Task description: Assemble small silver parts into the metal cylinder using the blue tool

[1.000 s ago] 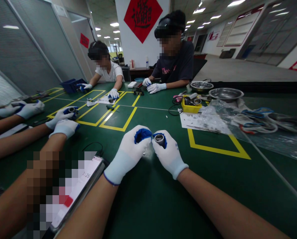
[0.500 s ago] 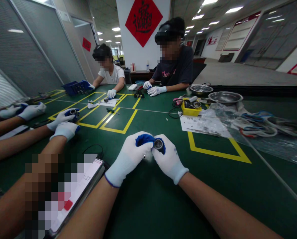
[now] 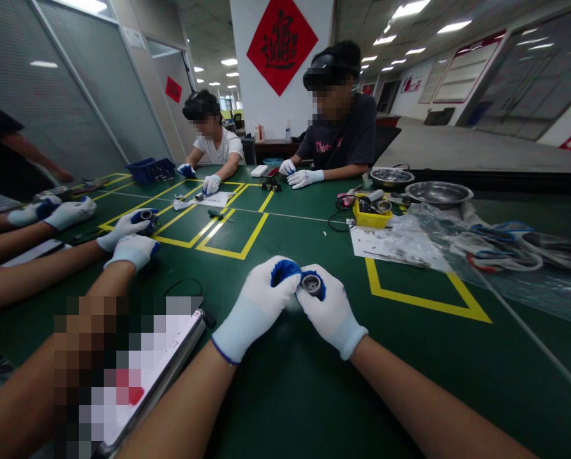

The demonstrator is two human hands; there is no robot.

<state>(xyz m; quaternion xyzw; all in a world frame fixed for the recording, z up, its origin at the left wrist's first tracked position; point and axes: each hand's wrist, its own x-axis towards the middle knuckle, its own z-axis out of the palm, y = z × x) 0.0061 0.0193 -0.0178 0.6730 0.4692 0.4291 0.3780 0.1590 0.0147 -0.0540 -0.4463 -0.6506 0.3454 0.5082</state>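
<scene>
My right hand (image 3: pixel 330 312), in a white glove with a blue palm, is closed round a dark round metal connector (image 3: pixel 312 285). Its open end faces up toward me, and small contacts or holes show inside the rim. My left hand (image 3: pixel 268 303), gloved alike, is curled with thumb and forefinger brought together right beside the connector. The fingertips of both hands meet. Whatever sits between my left fingertips is hidden or too small to make out. Both hands are just above the green table (image 3: pixel 285 395).
A phone (image 3: pixel 155 376) lies left of my left forearm, close to a co-worker's gloved hands (image 3: pixel 132 248). Farther off are a screwdriver (image 3: pixel 218 215), a yellow bin (image 3: pixel 372 218), metal bowls (image 3: pixel 439 193), plastic bags (image 3: pixel 423 229) and a blue bin (image 3: pixel 148 171). Two people sit opposite.
The view has shifted slightly, and my hands sit a little farther right and lower in it. A tiny round spot below my left fingertips no longer shows. A standing person appears at far left.
</scene>
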